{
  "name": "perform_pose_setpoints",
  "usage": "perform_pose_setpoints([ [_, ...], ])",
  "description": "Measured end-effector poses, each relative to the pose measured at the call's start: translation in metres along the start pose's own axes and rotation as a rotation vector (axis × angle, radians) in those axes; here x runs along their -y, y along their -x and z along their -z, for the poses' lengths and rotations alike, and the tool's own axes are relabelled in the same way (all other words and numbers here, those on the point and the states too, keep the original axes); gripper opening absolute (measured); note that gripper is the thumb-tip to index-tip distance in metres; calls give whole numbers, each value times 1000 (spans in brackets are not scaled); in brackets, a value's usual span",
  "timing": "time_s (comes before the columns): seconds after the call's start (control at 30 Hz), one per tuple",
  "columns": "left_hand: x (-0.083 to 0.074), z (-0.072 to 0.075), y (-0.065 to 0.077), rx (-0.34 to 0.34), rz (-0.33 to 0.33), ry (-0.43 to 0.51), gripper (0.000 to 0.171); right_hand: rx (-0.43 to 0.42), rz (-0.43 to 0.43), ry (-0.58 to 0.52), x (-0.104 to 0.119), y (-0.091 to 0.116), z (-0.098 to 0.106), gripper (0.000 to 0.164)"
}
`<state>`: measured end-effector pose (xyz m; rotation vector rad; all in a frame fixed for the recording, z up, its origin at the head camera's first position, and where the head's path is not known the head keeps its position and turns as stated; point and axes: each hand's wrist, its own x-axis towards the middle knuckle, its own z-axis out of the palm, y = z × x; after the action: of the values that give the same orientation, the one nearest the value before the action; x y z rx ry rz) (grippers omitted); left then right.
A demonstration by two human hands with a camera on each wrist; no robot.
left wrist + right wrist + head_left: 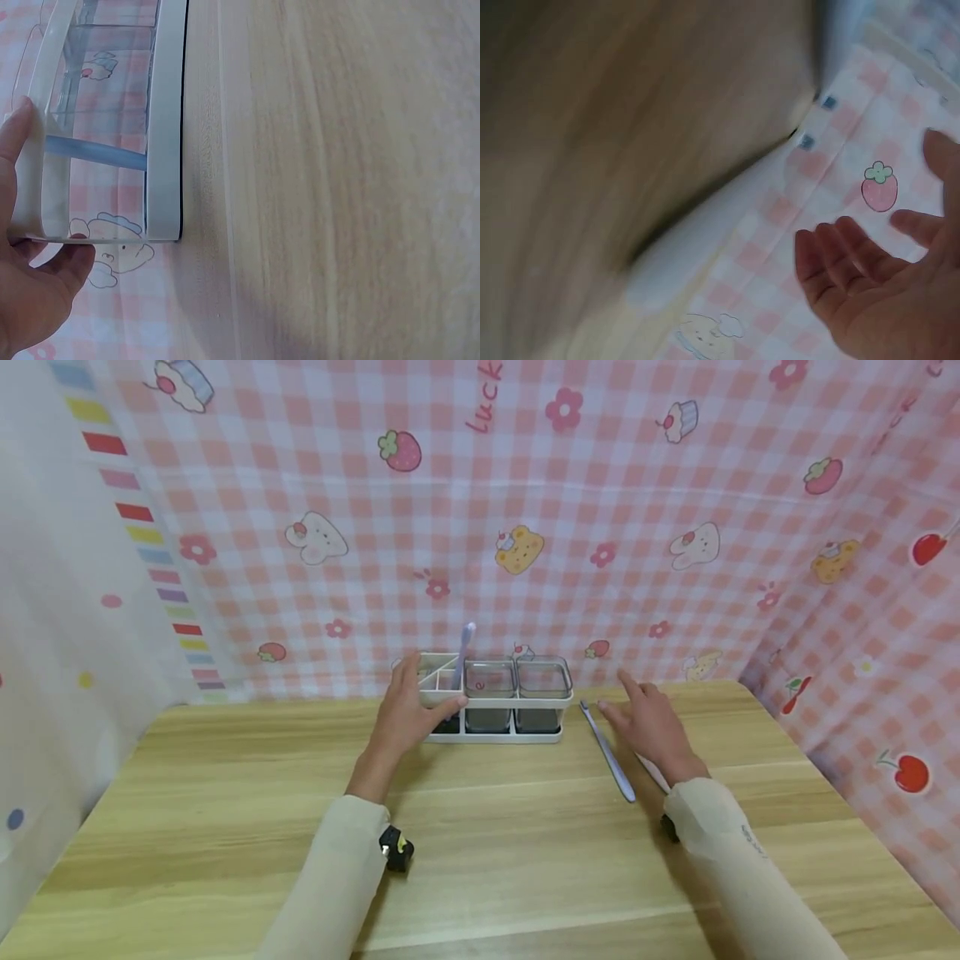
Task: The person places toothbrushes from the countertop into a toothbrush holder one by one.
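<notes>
Pinching the left end of the white rack (517, 703) between thumb and fingers (73, 264), the left hand (403, 710) probably keeps it from sliding or tipping. The thumb lies on the front upper band, the other fingers round the end wall. The right hand (651, 727), right of the frame's centre, holds nothing: its fingers are extended and slightly bent, the thumb apart from them.

The rack stands at the centre of the frame, long side forward. Its divided left section carries an upright toothbrush (463, 652), head up and leaning slightly; the compartment walls seem to be what props it. Two clear cups (543, 679) sit side by side in the rack's middle and right places, held in by the upper band.

Right of the rack, a blue toothbrush (607, 752) lies flat with its head toward the top of the frame, perhaps so its handle is easy to reach. A pale toothbrush (655, 774) lies partly hidden under the right hand and wrist.

Behind the rack, the worktop (487, 860) ends near the checked cloth (450, 527), leaving little depth there. Its side edges slant toward the lower corners. The widest room for moving is between the sleeves (330, 868), from the rack to the bottom of the frame.
</notes>
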<state>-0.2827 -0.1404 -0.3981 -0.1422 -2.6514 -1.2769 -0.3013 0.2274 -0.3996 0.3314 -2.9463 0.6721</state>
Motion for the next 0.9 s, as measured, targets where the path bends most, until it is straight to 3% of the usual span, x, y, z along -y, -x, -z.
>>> perform_pose_setpoints([
  [0.2,-1,0,0,1,-4,-2,104,109,-32,-91,-9,-7,-1,68],
  [0.5,-3,0,-2,2,-17,-16,104,202,-26,-42,-16,-13,-5,54],
  [0.73,-3,0,-1,-4,-13,-11,102,191,-3,-7,-17,-14,-6,43],
  [0.9,-2,-1,1,-3,-11,-7,101,169,-11,-77,-19,-9,-6,43],
])
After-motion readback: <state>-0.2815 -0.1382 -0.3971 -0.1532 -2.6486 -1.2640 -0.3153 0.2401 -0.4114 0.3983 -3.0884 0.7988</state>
